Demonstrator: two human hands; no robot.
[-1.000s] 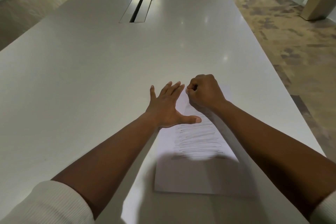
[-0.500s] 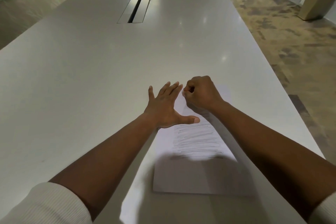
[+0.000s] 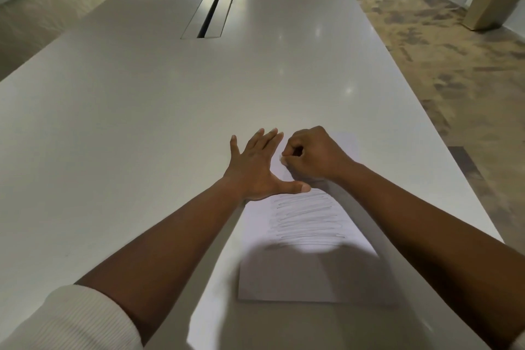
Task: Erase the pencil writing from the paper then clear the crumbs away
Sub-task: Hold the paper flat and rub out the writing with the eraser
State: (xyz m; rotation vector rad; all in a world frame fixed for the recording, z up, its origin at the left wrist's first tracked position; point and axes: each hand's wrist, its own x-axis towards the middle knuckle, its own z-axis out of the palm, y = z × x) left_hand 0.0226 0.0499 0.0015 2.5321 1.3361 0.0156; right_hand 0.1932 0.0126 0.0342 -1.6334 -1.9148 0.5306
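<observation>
A white sheet of paper (image 3: 306, 273) lies on the white table (image 3: 142, 122) in front of me. Grey pencil scribble lines (image 3: 306, 219) cover its middle. My left hand (image 3: 255, 167) lies flat with spread fingers on the paper's far left part, its thumb stretched across the sheet. My right hand (image 3: 312, 155) is curled into a fist on the paper's far end and pinches a small white eraser (image 3: 283, 160), of which only a tip shows at the fingertips. The paper's far end is mostly hidden by both hands.
A metal cable slot (image 3: 211, 10) is set into the table farther away. The table's right edge runs close to the paper, with patterned carpet (image 3: 443, 65) beyond it. A planter with a green plant (image 3: 493, 0) stands on the floor at the far right.
My right hand with the eraser has shifted slightly left and toward me on the paper's far end. My left hand stays pressed in place.
</observation>
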